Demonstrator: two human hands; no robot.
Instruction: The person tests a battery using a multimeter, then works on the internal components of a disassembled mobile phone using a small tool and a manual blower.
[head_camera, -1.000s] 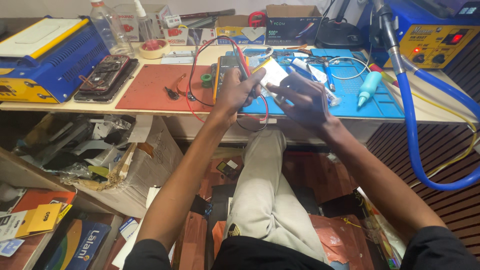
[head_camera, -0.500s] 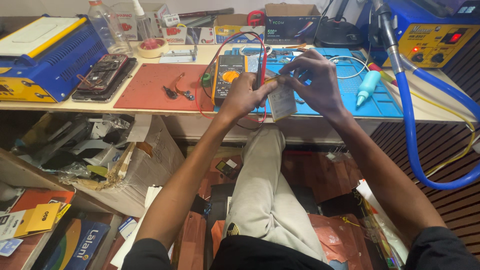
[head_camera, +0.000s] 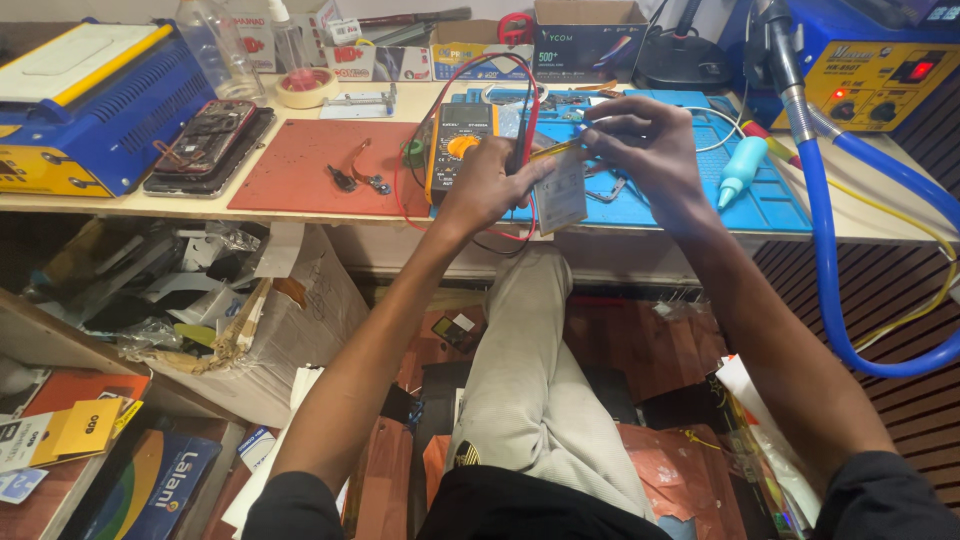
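Fingers (head_camera: 520, 175) of left hand (head_camera: 487, 185) pinching flat grey battery (head_camera: 562, 190) plus probe leads, just in front of the multimeter (head_camera: 458, 146). Right hand (head_camera: 645, 145) fingertips pressed together on its top edge. Right of multimeter: blue mat (head_camera: 770, 205). Behind: cardboard box (head_camera: 590, 40).

Both hands meet above the bench edge. The left hand (head_camera: 490, 185) grips a flat, pale rectangular battery pack (head_camera: 561, 190) together with red and black probe leads (head_camera: 527, 120). The right hand (head_camera: 640, 140) pinches the pack's top edge. Behind them lie a yellow-dialled grey multimeter (head_camera: 458, 148), a blue silicone work mat (head_camera: 720, 195) and a red rubber mat (head_camera: 310, 165).
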